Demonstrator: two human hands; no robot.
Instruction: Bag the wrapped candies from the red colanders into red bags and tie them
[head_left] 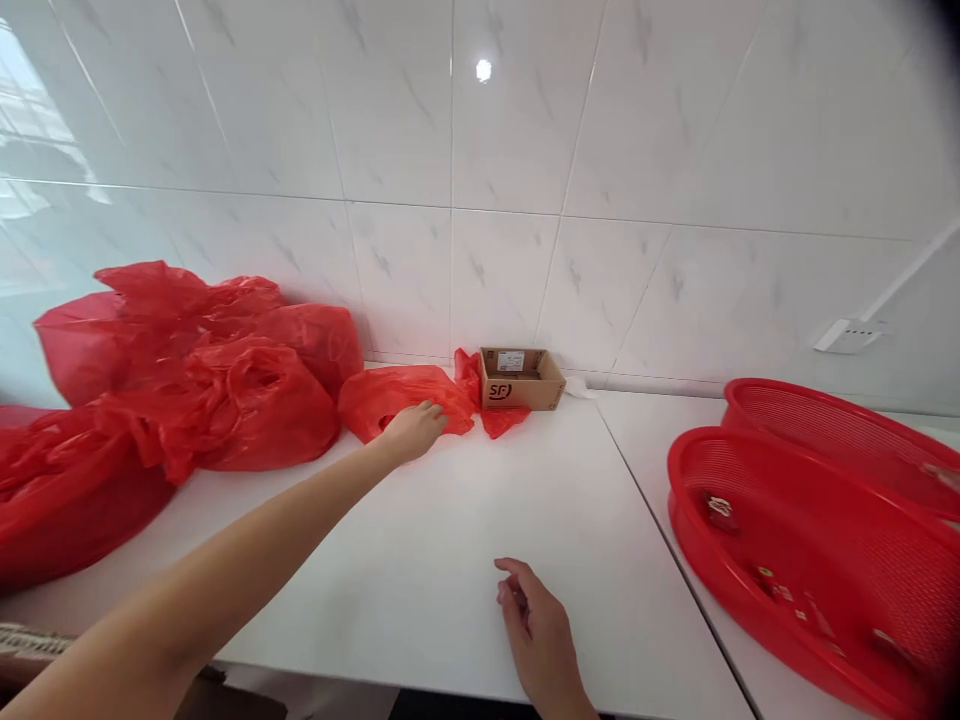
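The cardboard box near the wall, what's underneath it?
Red plastic pokes out past the front and left of the cardboard box, so some probably lies beneath. The box covers whatever else is there.

White table (420, 570) set against a tiled wall (517, 270)
Above the table's back edge, a bright light (484, 70) is mirrored in grey-veined tiles (397, 130); towards its right end, a white socket (847, 337) is mounted.
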